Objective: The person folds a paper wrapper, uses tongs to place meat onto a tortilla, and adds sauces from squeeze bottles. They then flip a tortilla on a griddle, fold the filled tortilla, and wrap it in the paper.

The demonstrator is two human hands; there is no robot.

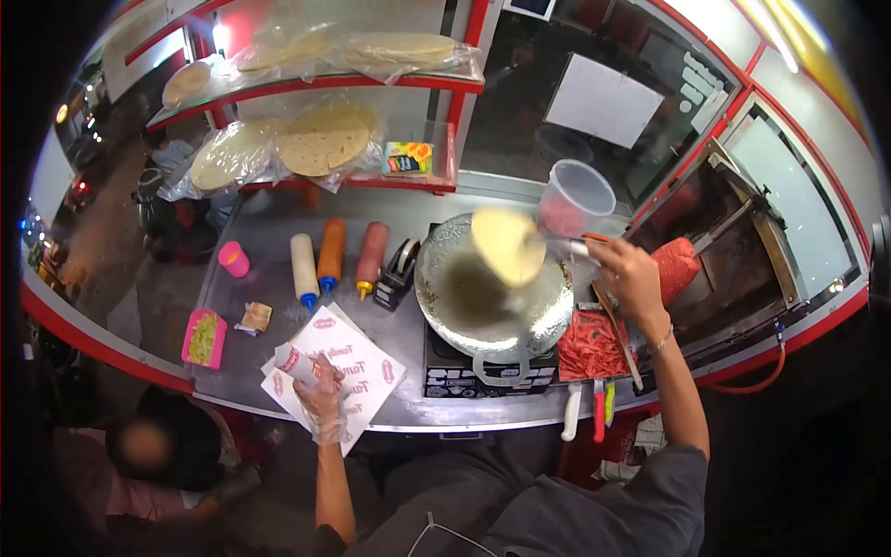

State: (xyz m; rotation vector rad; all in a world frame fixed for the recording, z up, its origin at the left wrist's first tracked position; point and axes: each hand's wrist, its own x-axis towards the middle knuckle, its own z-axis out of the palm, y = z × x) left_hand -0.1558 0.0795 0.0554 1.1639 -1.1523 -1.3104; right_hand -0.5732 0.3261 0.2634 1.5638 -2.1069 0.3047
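Observation:
My left hand (324, 397), in a clear plastic glove, has its fingers closed round a rolled paper wrap (295, 363) with red print. Beneath it lies a stack of printed wrapping paper (376, 371). My right hand (633, 283) grips a pale-handled utensil (571, 247), whose exact kind is blurred. At the utensil's far end a folded yellow flatbread (506, 243) is held up above a wide metal pan (441, 316), smeared by motion. Dark oil or residue shows on the pan's bottom. The pan sits on a black stove (447, 381).
Squeeze bottles (304, 265) and a tape dispenser (397, 272) stand left of the pan. Right of it are red meat strips (594, 343), several knives (599, 413), a clear tub (585, 190) and a meat spit (676, 267). Bagged flatbreads (329, 139) fill the shelves. A person (172, 446) is at lower left.

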